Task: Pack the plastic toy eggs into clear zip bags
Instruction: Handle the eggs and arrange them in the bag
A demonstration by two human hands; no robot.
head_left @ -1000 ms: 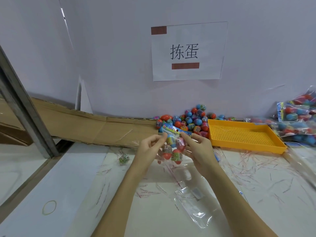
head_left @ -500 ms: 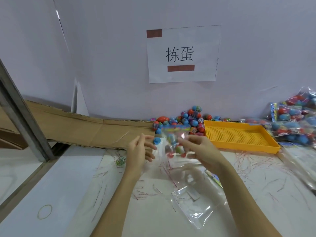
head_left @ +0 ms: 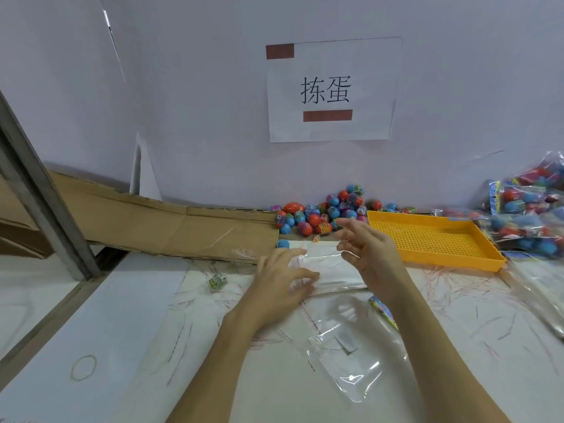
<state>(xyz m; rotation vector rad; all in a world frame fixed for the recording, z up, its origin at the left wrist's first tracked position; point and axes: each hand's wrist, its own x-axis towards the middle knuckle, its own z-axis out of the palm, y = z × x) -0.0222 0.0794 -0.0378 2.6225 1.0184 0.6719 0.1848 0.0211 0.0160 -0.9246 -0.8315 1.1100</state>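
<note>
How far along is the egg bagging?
Done: filled bags of eggs are piled at the right edge, beside the empty yellow tray. In hand: the left hand rests on a stack of clear bags, fingers straight; the right hand hovers above it, holding nothing. Left: a heap of loose eggs by the wall and a stray egg nearer the left.
</note>
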